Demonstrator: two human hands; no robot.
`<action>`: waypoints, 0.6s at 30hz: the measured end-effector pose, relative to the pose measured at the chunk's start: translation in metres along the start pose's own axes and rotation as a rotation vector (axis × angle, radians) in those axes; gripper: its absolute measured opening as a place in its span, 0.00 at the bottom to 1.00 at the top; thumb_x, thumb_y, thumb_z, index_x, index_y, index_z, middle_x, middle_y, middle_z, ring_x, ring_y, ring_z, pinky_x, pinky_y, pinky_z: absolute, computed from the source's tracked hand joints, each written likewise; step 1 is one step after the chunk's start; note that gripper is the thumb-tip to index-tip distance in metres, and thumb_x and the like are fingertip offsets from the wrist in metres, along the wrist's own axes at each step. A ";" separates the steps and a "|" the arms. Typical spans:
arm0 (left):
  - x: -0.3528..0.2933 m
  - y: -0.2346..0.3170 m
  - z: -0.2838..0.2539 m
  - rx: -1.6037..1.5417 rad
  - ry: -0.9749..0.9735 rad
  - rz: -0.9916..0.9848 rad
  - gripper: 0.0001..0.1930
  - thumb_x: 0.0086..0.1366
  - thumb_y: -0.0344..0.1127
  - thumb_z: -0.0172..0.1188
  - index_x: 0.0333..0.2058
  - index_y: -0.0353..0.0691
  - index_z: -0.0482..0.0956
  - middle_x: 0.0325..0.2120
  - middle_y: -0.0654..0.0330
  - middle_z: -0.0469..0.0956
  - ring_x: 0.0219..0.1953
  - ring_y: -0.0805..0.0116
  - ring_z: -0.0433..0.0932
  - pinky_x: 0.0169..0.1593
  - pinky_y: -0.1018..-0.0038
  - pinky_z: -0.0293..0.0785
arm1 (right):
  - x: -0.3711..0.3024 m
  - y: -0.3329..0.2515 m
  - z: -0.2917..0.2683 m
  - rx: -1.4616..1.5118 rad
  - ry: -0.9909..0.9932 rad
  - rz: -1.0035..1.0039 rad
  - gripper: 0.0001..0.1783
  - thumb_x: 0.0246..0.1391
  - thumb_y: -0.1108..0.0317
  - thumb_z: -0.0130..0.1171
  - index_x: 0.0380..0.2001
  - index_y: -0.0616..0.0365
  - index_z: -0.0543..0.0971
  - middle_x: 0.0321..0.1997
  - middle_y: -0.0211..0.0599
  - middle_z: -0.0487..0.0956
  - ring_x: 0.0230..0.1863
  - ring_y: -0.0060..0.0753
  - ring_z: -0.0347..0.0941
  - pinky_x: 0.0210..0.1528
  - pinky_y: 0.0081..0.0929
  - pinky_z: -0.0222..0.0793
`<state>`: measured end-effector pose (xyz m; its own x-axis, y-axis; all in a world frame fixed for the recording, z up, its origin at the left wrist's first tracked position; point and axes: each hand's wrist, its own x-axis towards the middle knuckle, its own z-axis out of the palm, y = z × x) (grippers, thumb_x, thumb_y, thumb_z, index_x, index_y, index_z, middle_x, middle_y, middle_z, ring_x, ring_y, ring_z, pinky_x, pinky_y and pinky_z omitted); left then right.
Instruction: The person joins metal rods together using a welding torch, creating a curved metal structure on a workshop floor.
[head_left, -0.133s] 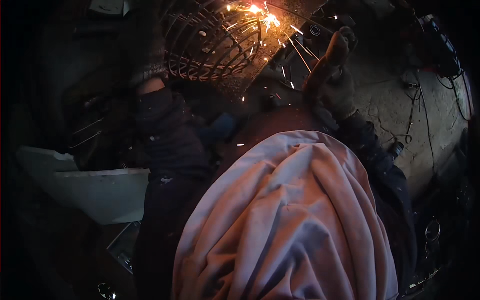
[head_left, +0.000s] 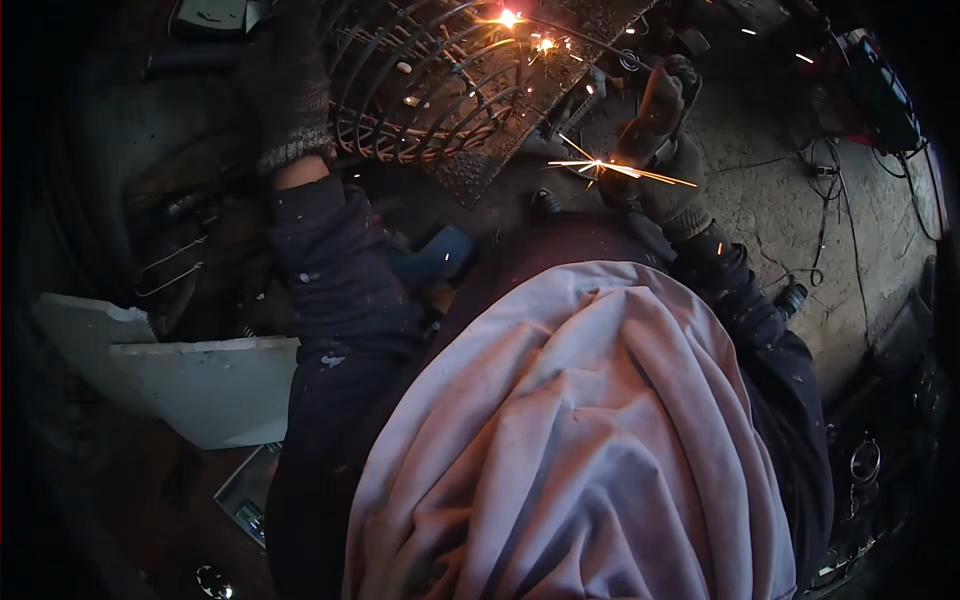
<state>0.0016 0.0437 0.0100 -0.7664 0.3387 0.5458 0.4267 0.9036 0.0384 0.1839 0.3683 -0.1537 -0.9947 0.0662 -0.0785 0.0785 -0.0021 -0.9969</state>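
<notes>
My right hand, in a knit work glove, is closed round a welding electrode holder, mostly hidden by the glove. A thin rod runs from it up and left to a bright welding glow on a round cage of curved metal bars. The cage lies on a rough, dirty metal bench top. My left hand, gloved too, is at the cage's left side. Its fingers fade into the dark, so I cannot tell whether it touches the bars.
Sparks fly in front of my right glove. A dark welding machine with cables stands on the concrete floor at the right. Pale broken board pieces lie at the left. Light cloth covers the lower middle.
The glow on the cage is smaller and the scene looks brighter. The spray of sparks has shifted toward my right glove. Both hands stay nearly in place.
</notes>
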 end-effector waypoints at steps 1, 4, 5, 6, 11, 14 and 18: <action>0.000 -0.002 0.000 0.008 0.006 0.028 0.26 0.61 0.58 0.56 0.34 0.35 0.82 0.32 0.45 0.80 0.36 0.47 0.77 0.44 0.61 0.69 | 0.000 -0.001 0.000 0.084 -0.046 0.035 0.25 0.39 0.72 0.64 0.46 0.62 0.76 0.36 0.35 0.81 0.39 0.24 0.77 0.42 0.25 0.73; 0.005 -0.002 0.002 -0.051 -0.018 -0.026 0.27 0.61 0.59 0.56 0.34 0.35 0.81 0.32 0.44 0.80 0.37 0.46 0.77 0.45 0.61 0.68 | 0.000 0.003 0.005 0.058 -0.011 -0.013 0.26 0.37 0.72 0.65 0.45 0.62 0.76 0.38 0.36 0.82 0.40 0.24 0.78 0.44 0.25 0.73; 0.006 0.002 0.000 -0.111 -0.037 -0.113 0.27 0.61 0.59 0.56 0.34 0.34 0.81 0.33 0.44 0.80 0.38 0.45 0.76 0.45 0.60 0.68 | 0.001 0.002 0.005 0.059 -0.012 -0.011 0.26 0.37 0.72 0.65 0.45 0.62 0.76 0.38 0.36 0.82 0.40 0.24 0.78 0.44 0.25 0.73; 0.007 0.007 -0.001 -0.126 -0.064 -0.180 0.27 0.61 0.59 0.56 0.34 0.34 0.81 0.32 0.44 0.80 0.37 0.46 0.76 0.45 0.61 0.68 | 0.002 0.001 0.006 0.038 -0.014 -0.006 0.26 0.37 0.72 0.65 0.45 0.62 0.76 0.38 0.36 0.82 0.40 0.24 0.78 0.45 0.25 0.73; 0.010 0.041 -0.011 -0.254 -0.056 -0.500 0.29 0.60 0.61 0.56 0.32 0.33 0.81 0.30 0.45 0.79 0.34 0.48 0.75 0.43 0.61 0.68 | 0.003 0.004 0.005 0.030 -0.011 0.003 0.27 0.36 0.72 0.66 0.45 0.62 0.76 0.38 0.36 0.82 0.41 0.24 0.78 0.46 0.25 0.72; 0.011 0.041 -0.012 -0.286 -0.052 -0.531 0.27 0.61 0.58 0.56 0.35 0.34 0.81 0.30 0.45 0.79 0.34 0.48 0.75 0.42 0.60 0.68 | 0.003 0.009 0.002 -0.072 0.002 -0.043 0.27 0.39 0.69 0.64 0.47 0.61 0.75 0.38 0.38 0.81 0.37 0.29 0.79 0.43 0.27 0.74; -0.001 0.031 -0.007 -0.180 -0.040 -0.392 0.22 0.64 0.52 0.55 0.40 0.37 0.80 0.31 0.45 0.79 0.35 0.48 0.76 0.42 0.60 0.70 | 0.004 0.024 0.000 0.030 -0.106 -0.085 0.19 0.44 0.72 0.62 0.42 0.62 0.74 0.34 0.36 0.79 0.35 0.28 0.77 0.39 0.27 0.73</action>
<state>0.0193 0.0693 0.0166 -0.9038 -0.0075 0.4279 0.1742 0.9068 0.3839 0.1814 0.3683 -0.1783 -0.9992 -0.0386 0.0082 -0.0070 -0.0309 -0.9995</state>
